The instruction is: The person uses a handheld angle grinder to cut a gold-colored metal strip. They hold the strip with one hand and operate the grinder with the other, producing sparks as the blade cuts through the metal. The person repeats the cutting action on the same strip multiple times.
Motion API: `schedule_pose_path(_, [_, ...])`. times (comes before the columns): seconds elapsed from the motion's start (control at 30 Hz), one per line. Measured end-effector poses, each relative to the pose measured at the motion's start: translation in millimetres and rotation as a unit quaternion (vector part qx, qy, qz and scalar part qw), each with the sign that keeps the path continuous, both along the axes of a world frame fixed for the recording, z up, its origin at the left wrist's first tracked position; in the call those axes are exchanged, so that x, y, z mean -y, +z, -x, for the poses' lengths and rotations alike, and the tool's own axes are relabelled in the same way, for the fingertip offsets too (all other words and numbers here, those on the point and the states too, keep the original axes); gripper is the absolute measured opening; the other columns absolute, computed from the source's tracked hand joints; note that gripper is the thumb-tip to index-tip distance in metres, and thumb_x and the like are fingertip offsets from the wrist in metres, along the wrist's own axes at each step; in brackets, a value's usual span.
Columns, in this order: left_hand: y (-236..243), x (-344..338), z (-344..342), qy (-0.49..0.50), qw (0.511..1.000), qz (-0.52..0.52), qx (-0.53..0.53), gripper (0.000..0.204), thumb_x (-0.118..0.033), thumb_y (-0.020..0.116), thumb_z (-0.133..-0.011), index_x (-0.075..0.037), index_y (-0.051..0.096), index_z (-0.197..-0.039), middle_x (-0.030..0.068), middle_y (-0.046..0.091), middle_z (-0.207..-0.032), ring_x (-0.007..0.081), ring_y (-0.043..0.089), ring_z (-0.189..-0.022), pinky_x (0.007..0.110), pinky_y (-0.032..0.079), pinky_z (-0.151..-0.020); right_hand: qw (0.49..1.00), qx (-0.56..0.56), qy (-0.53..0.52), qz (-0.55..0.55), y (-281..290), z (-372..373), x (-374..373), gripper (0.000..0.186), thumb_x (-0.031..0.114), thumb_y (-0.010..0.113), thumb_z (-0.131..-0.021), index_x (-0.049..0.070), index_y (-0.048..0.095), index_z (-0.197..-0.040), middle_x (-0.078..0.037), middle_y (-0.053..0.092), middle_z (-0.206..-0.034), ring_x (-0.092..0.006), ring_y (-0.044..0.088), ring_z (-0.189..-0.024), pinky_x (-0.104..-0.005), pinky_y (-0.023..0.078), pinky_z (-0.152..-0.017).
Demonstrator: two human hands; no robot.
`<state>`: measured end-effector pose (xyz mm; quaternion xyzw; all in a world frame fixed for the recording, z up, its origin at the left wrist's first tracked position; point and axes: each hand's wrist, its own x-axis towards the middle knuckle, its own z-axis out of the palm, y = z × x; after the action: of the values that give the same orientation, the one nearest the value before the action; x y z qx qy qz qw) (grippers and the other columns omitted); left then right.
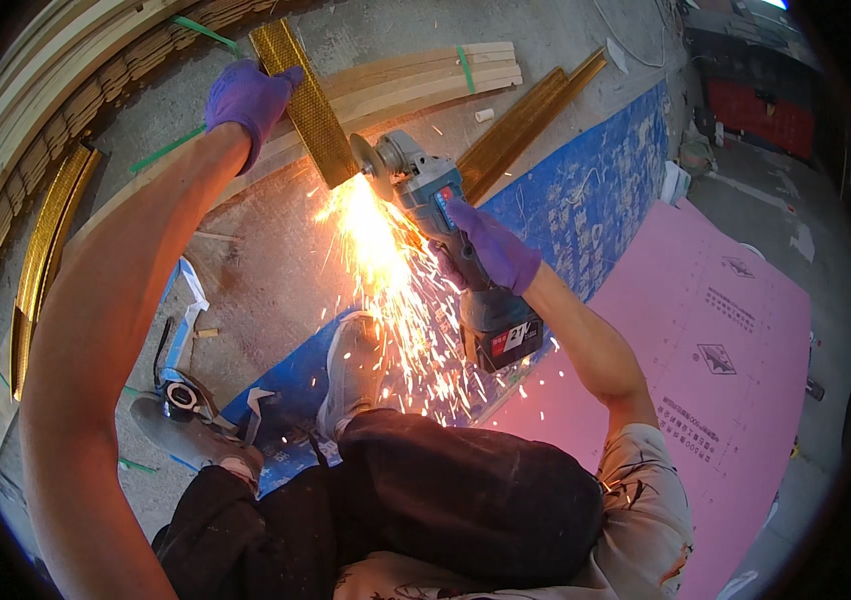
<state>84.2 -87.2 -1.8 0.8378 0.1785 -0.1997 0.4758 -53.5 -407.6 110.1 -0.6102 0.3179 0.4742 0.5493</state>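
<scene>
While bright sparks (377, 250) stream down toward the person's legs, two hands in purple gloves hold a strip and a power tool. The left hand (253, 100) has its fingers clamped on the upper part of a gold strip (313, 120) with a textured face; the strip slants down and to the right from those fingers. The right hand (493, 245) has its fingers clamped round the body of a grinder (432, 205). Up and to the left of these fingers, the grinder's disc (363, 153) stands at the strip's right edge, near its lower end; glare hides the exact contact. Just below the right fingers, a black battery (500, 332) sits at the tool's rear end.

To the right of the left fingers, pale boards (425, 80) lie stacked, bound by a green tie (466, 70). Above the right fingers, more gold strips (515, 130) lie beside a blue sheet (595, 185). Left of the left fingers run long pale slats (10, 150), and lower on that side lies another gold piece (43, 255). Well below the left fingers, a tape measure (182, 397) in a dark case rests just beside a shoe (170, 430). Below and right of the right fingers spreads a printed pink sheet (695, 370). Far to their upper right, a red box-like thing (760, 115) stands in shadow; its contents, if any, cannot be made out.
</scene>
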Motion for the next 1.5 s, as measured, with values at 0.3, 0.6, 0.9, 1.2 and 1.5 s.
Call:
schedule_pose_path(0.3, [11,2,1,-0.003,1.0,0.001,0.002,0.05,-0.05,0.073,-0.091,0.0,0.077,-0.09,0.0159,0.073,-0.075,0.032,0.074,-0.076,0.046,0.054,-0.075,1.0,0.008,0.016,-0.023,-10,-2,9,0.073,0.075,0.061,-0.091,0.003,0.064,-0.097,-0.007,0.063,-0.068,-0.0177,0.062,-0.054,-0.033,0.05,-0.047])
schedule_pose_path(0.6, [-2,-1,-1,-0.01,1.0,-0.007,0.011,0.053,-0.052,0.072,-0.09,0.0,0.078,-0.091,0.0171,0.074,-0.077,0.0336,0.075,-0.079,0.046,0.055,-0.076,0.998,0.052,-0.023,-0.02,-5,-8,-9,0.066,0.07,0.061,-0.095,0.004,0.061,-0.1,-0.005,0.062,-0.069,-0.0164,0.062,-0.054,-0.0323,0.049,-0.048])
schedule_pose_path(0.9, [-7,2,-1,-0.005,1.0,0.0,0.024,0.055,-0.054,0.072,-0.089,0.0,0.077,-0.098,0.0188,0.075,-0.083,0.0355,0.075,-0.084,0.046,0.055,-0.081,0.998,0.051,0.029,-0.024,-10,-10,1,0.068,0.072,0.057,-0.096,0.004,0.061,-0.104,-0.004,0.063,-0.073,-0.0147,0.062,-0.055,-0.0312,0.051,-0.048])
schedule_pose_path(1.2, [-9,0,-1,-0.009,0.999,-0.033,0.026,0.055,-0.053,0.071,-0.09,0.001,0.077,-0.098,0.0198,0.075,-0.084,0.036,0.075,-0.086,0.046,0.055,-0.081,0.998,0.04,0.035,-0.022,3,-19,-11,0.064,0.067,0.057,-0.099,0.003,0.062,-0.101,-0.004,0.063,-0.076,-0.0133,0.061,-0.056,-0.0288,0.052,-0.051])
schedule_pose_path(1.5, [-14,-1,0,-0.007,0.998,-0.015,0.058,0.057,-0.051,0.073,-0.089,0.005,0.076,-0.101,0.0242,0.076,-0.095,0.0397,0.074,-0.089,0.048,0.055,-0.083,0.999,0.04,0.02,0.002,8,-11,-13,0.07,0.072,0.056,-0.096,0.002,0.062,-0.105,-0.006,0.065,-0.079,-0.017,0.063,-0.057,-0.0327,0.05,-0.047])
